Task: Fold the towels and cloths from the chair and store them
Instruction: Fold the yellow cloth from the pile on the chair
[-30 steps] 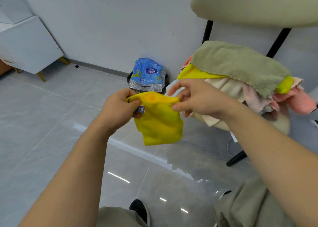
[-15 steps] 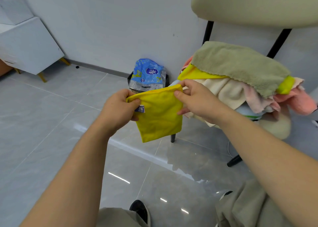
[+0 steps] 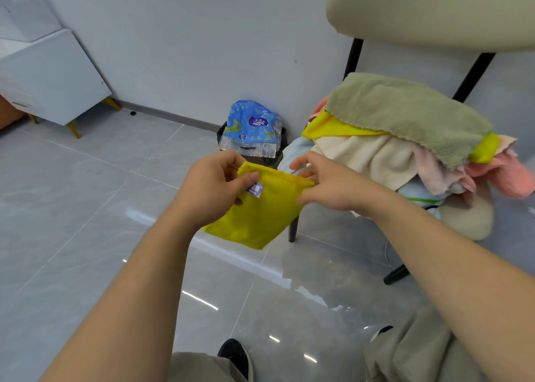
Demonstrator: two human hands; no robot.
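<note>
A small yellow cloth (image 3: 260,216), folded, hangs in the air between my hands, with a blue-white label showing near its top left. My left hand (image 3: 212,189) pinches its upper left corner, thumb over the label. My right hand (image 3: 327,183) pinches the upper right corner. Behind my right hand a chair (image 3: 463,216) carries a heap of towels: a green towel (image 3: 405,112) on top, a second yellow cloth (image 3: 327,128) under it, a cream towel (image 3: 370,155) and pink cloths (image 3: 503,173) below.
A dark bin (image 3: 282,147) with a blue plastic wrapper (image 3: 252,126) stands by the wall behind the cloth. A white cabinet (image 3: 49,77) is at far left. The chair's cream backrest (image 3: 434,8) rises top right. Glossy grey floor tiles (image 3: 86,207) spread in front of my shoes.
The yellow cloth was drawn flat between my hands, then tilted so its lower edge swings left. Both hands moved closer together and lower.
</note>
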